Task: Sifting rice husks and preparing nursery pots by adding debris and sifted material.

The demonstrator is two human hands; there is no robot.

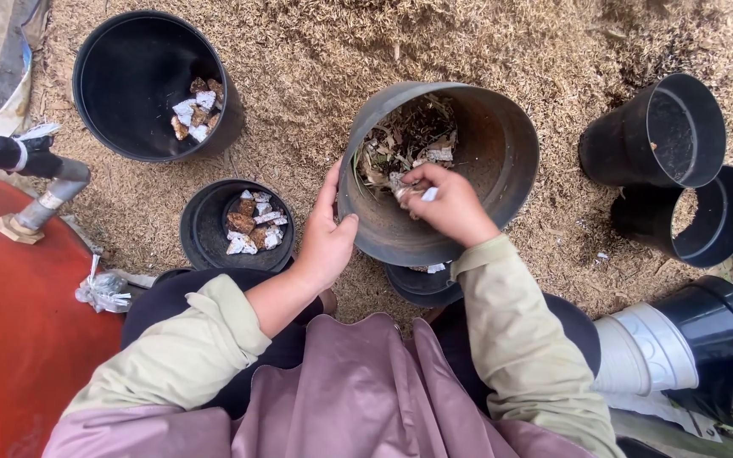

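Observation:
A large grey-black plastic pot point(502, 161) is tilted toward me on the sawdust ground, with dry leaves, roots and white chunks point(409, 140) inside. My left hand point(326, 233) grips the pot's near-left rim. Inside the pot, my right hand point(447, 203) is closed on a few white and brown pieces point(413, 193). Another black pot point(422, 284) lies under the tilted one, mostly hidden.
Two black pots hold white and brown chunks: a big one point(142, 80) at upper left and a small one point(214, 225) near my left arm. Empty pots point(663, 127) lie at right. A red tank point(10, 322) with a tap point(40, 182) stands at left. A stack of nested pots point(689, 339) is at lower right.

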